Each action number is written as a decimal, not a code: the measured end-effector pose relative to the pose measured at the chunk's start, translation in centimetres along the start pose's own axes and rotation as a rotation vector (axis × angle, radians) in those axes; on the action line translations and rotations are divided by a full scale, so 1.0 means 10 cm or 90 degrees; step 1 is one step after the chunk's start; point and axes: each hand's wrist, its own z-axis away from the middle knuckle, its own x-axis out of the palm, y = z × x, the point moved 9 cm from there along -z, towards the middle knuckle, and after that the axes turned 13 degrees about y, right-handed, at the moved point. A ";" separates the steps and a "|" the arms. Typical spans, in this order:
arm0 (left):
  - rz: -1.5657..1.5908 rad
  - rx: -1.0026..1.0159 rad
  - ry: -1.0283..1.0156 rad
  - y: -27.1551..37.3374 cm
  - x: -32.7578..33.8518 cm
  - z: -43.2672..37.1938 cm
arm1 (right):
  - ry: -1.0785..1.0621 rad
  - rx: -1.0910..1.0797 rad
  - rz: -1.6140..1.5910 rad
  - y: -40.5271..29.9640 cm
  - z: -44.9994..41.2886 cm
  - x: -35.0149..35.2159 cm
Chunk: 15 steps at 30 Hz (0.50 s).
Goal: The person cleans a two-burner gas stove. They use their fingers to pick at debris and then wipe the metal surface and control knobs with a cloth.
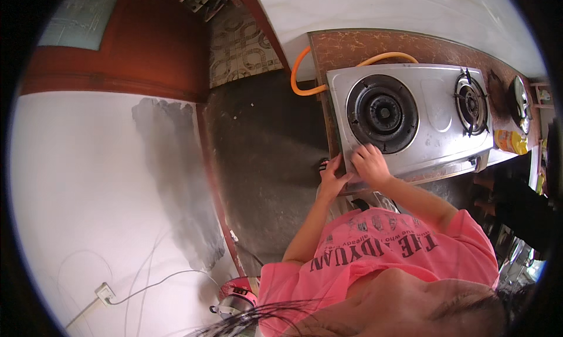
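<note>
A two-burner stainless steel gas stove [433, 148] lies on a brown marbled countertop [352, 46]. My right hand [369, 164] is on the stove's near left corner, just below the large black left burner [382, 113]. Its fingers are curled down against the metal, and whether anything is under them is hidden. Beside it, my left hand [333, 177] touches the left edge of that corner, thumb and fingers apart, with no object seen in it. The smaller right burner [471, 100] carries a black pan support.
An orange gas hose [303, 90] loops off the counter's left side. Right of the stove are a yellow container [510, 141] and a pan with a shiny lid [522, 104]. A person in dark clothing [523, 209] is at right. A corded appliance [237, 299] sits low left, near a wall socket [104, 293].
</note>
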 end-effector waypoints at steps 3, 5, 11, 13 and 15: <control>0.119 -0.003 -0.027 -0.31 -0.07 0.11 | 0.032 -0.042 0.152 0.06 -0.92 0.42; 0.080 -0.082 -0.076 -0.33 0.01 0.23 | 0.118 0.073 0.169 0.50 -1.47 0.45; 0.204 -0.191 0.137 -1.09 -0.59 0.40 | 0.067 0.050 0.102 0.17 -1.12 0.51; 0.209 -0.225 0.194 -1.29 -0.86 0.42 | -0.012 0.010 0.050 -0.20 -0.43 0.38; 0.212 -0.254 0.244 -1.46 -1.12 0.38 | -0.058 -0.008 0.021 -0.27 -0.16 0.38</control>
